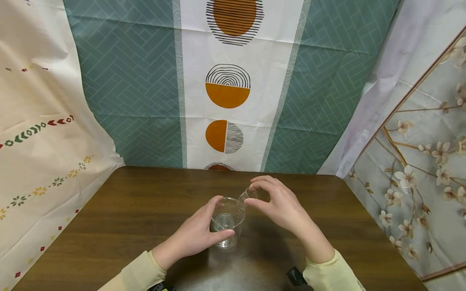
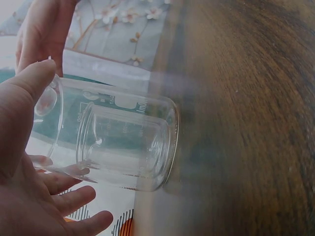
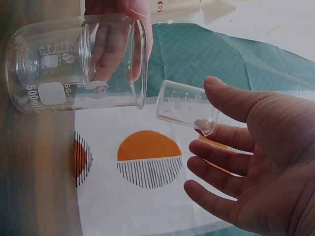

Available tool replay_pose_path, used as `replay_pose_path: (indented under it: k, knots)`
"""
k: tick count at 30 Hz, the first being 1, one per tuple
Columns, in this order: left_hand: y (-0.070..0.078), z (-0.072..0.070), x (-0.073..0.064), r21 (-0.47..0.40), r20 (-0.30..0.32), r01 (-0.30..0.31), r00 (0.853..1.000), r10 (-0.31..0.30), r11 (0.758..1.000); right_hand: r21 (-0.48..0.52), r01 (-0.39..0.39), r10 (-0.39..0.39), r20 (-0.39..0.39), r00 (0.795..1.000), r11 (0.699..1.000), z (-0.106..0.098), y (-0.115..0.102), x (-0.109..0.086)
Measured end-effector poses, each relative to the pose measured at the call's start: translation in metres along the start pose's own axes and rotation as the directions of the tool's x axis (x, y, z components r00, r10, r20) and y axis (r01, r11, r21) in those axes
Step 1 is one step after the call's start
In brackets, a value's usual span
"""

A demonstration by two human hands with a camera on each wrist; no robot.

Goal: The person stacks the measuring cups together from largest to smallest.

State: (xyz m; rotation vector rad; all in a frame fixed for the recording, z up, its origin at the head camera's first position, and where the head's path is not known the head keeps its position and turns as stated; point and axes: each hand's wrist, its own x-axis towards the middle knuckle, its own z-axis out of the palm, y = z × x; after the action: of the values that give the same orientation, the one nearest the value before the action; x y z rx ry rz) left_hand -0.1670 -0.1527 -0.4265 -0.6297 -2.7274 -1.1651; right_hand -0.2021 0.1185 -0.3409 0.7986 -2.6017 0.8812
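Note:
A large glass beaker (image 1: pixel 238 220) marked 500 ml stands upright on the wooden table. Inside it sits a smaller glass beaker (image 2: pixel 123 140), also upright. My left hand (image 1: pixel 194 232) holds the large beaker near its rim, with the thumb on the near side and the fingers round the far side. Between thumb and index finger, my right hand (image 1: pixel 279 204) pinches a small glass beaker (image 3: pixel 183 104) by its rim. This small beaker is tilted, its base toward the large beaker's rim and a little apart from it in the right wrist view.
The brown wooden table (image 1: pixel 145 202) reaches back to a green and white patterned cloth (image 1: pixel 225 52). A cream cloth (image 1: pixel 47 169) hangs along the left side, and a flowered cloth (image 1: pixel 411 210) along the right. A small black object (image 1: pixel 296 276) shows beside the right sleeve.

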Motion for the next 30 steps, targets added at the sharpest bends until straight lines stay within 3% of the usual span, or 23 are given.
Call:
replay_pose_path:
  k: [16, 30]
  knots:
    - [0.0, -0.0003, -0.0006, 0.003, -0.006, -0.004, 1.0, 0.004, 1.0, 0.055, -0.019, 0.02, -0.02, 1.0, 0.998, -0.0014, -0.0032, 0.0004]
    - [0.0006, -0.0009, -0.0003, 0.006, -0.006, -0.016, 1.0, 0.016, 1.0, 0.087, 0.026, -0.023, -0.037, 0.999, 0.996, 0.0032, -0.0059, 0.0019]
